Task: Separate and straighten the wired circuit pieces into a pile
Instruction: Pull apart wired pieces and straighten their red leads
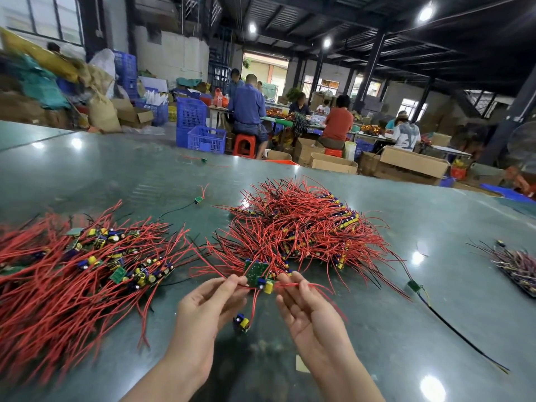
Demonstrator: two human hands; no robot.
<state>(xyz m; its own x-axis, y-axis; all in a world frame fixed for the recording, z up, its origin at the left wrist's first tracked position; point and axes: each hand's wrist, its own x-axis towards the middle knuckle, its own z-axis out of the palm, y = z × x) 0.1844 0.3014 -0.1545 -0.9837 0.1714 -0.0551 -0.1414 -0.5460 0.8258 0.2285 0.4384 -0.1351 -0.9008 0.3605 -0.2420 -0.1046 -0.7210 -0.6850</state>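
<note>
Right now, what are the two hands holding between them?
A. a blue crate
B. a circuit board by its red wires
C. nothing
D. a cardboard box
B: the left hand and right hand each pinch a red wire on either side of the green board.

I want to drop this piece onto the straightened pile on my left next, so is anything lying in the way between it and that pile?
Nothing visible blocks it. The green circuit board with red wires, pinched between left hand and right hand, has only bare green tabletop before the straightened red-wire pile.
</note>
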